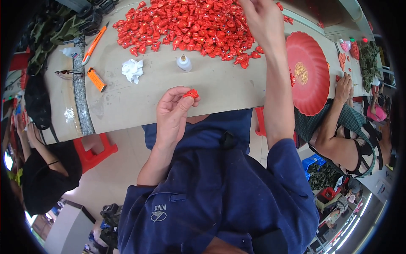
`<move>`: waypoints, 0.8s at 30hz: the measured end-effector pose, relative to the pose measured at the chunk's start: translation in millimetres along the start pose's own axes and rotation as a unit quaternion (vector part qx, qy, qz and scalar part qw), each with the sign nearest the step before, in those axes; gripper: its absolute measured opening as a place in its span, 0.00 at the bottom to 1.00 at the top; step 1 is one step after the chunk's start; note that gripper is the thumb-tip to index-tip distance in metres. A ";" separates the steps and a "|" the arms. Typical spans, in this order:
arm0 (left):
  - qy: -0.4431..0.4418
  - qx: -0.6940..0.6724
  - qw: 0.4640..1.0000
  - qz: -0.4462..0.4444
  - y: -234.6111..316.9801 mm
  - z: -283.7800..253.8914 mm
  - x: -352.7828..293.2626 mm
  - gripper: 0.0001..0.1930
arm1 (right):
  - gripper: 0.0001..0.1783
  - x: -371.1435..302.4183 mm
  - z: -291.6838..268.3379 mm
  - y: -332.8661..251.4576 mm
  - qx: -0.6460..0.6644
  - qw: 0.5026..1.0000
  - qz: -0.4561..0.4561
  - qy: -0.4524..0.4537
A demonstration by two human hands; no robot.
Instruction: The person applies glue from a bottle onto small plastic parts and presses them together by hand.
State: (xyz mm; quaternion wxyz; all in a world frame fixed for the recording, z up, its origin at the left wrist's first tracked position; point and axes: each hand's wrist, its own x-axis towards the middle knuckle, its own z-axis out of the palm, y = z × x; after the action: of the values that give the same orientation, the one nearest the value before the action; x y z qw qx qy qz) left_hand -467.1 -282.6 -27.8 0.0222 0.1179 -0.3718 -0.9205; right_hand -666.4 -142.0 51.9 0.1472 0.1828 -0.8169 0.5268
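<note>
My left hand [172,111] is closed in a pinch on a small red plastic part [191,93], held just above the table's near edge. My right arm stretches far forward, and my right hand [263,19] is over the right side of a big heap of small red plastic parts [182,27]. The upper edge of the view cuts off its fingers, so whether they hold anything is hidden. Between my left hand and the heap stands a small white bottle with a brownish tip [184,63]. To its left lies a crumpled white tissue [133,70].
An orange utility knife [95,44], an orange blade case [97,80] and glasses [67,74] lie on the table's left. Right of my forearm a red scalloped tray [311,89] leans upright. Co-workers sit at both sides; one person's hand [344,87] rests on the table at right.
</note>
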 end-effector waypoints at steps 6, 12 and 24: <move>-0.011 0.009 0.998 -0.053 3.2 7.3 -10.3 0.10 | 0.09 -108.5 -27.4 -26.5 0.262 0.922 0.258 -0.124; -0.026 0.033 0.994 -0.098 -5.4 16.4 -13.2 0.09 | 0.08 -164.1 -25.4 -27.5 0.368 0.880 0.272 -0.127; -0.031 0.063 0.996 -0.053 -15.6 18.1 -15.7 0.10 | 0.07 -176.2 -12.8 -26.1 0.321 0.913 0.238 -0.086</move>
State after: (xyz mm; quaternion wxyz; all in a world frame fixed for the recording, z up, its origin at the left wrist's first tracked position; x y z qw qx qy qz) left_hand -455.4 -257.0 -22.9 -0.0455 0.1096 -0.4230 -0.8983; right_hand -497.2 -114.9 1.8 -0.1201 0.0655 -0.6328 0.7622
